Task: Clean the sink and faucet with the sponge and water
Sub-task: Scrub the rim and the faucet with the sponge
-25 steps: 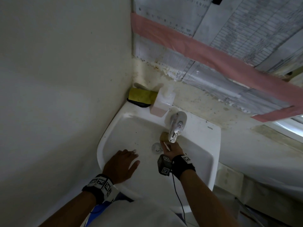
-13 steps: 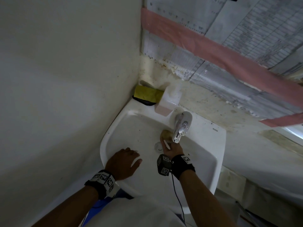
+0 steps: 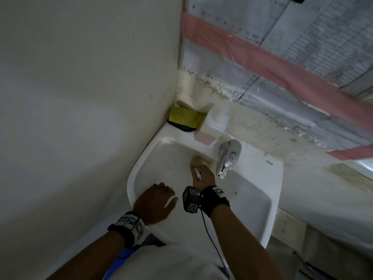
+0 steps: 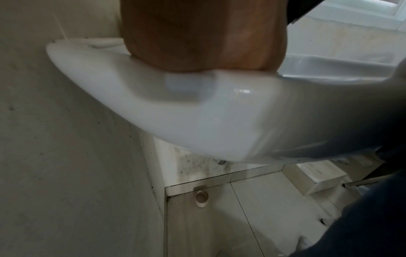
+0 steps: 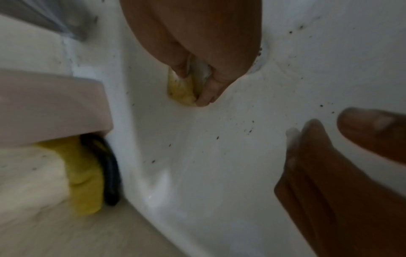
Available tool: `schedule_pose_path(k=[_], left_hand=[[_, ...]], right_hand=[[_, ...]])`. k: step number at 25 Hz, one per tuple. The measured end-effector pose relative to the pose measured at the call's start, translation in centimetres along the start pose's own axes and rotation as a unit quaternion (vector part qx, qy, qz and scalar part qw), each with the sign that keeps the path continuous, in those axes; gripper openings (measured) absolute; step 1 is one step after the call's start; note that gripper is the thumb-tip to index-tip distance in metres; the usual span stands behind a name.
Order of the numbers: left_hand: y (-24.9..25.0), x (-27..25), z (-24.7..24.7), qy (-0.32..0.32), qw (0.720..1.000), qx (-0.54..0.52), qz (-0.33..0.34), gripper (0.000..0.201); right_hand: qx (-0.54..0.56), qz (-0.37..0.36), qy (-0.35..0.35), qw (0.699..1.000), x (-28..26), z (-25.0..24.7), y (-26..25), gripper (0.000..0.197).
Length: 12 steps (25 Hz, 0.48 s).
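A white sink is fixed in the corner, with dark specks across its bowl. My right hand grips a small yellow sponge and presses it against the bowl's back wall, left of the chrome faucet. In the right wrist view the fingers curl round the sponge. My left hand rests flat on the sink's front left rim, its fingers straight. The left wrist view shows only the heel of that hand on the rim.
A pinkish soap bottle and a yellow cloth on a black pad stand on the sink's back left corner. Walls close in on the left and behind. Below lie a tiled floor and a floor drain.
My right hand has slid the sponge up and left along the bowl's back wall, from under the spout toward the soap bottle. The left hand stays on the rim.
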<state>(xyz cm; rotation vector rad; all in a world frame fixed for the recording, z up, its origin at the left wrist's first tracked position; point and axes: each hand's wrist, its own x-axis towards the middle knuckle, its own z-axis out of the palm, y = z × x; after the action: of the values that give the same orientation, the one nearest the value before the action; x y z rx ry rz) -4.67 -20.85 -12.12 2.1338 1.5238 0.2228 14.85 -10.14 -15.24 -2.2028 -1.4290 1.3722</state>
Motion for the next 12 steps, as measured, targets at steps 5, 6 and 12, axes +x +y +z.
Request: schedule_pose_path(k=[5, 6, 12], left_hand=[[0.1, -0.1, -0.4, 0.016, 1.000, -0.018, 0.006, 0.044], [0.2, -0.1, -0.5, 0.013, 1.000, -0.016, 0.009, 0.043], [0.8, -0.1, -1.2, 0.026, 1.000, 0.004, 0.009, 0.031]], right_hand=[[0.025, -0.090, 0.017, 0.995, 0.3, 1.1, -0.5, 0.034], [0.076, -0.079, 0.005, 0.994, 0.2, 1.3, -0.9, 0.030], [-0.045, -0.058, 0.002, 0.997, 1.0, 2.6, -1.6, 0.044]])
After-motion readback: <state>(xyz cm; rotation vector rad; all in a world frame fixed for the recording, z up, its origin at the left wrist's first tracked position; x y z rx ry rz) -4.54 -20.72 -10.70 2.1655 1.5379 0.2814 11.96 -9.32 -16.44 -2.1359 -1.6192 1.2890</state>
